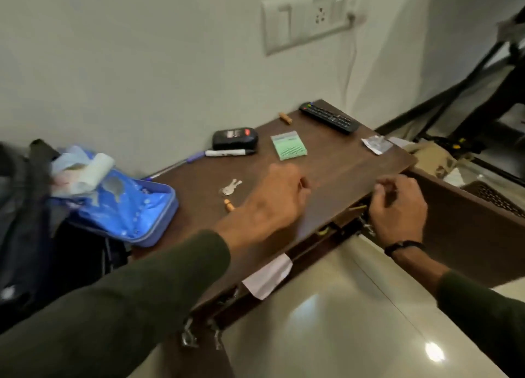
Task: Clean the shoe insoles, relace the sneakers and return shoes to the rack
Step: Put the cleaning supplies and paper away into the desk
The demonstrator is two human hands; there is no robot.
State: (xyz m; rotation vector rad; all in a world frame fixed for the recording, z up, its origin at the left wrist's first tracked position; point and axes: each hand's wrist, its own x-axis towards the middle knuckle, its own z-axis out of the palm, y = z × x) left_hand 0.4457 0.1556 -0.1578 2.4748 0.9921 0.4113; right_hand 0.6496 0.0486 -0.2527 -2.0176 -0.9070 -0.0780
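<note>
Down at the cabinet's front edge, the right hand has its fingers curled in under the brown wooden top, near a key that hangs from the door just below; whether the fingers actually grip anything there is hard to make out through the blur. The left hand lies over the top with its fingers bent down at the near edge, and what they touch is hidden behind the knuckles.

Both arms wear dark green sleeves, and the right wrist carries one black band.

On the top lie one pair of silver keys, two small orange plugs, one green card, one black remote, one black case, one white marker, one blue pen and one crumpled foil wrapper. One blue zip pouch, stuffed with pale packets, hangs over the left end, beside a dark bag cut off by the frame.

No shoes, insoles or laces show anywhere; the cabinet's inside is out of sight. One white paper slip sticks out below the top's edge.
</note>
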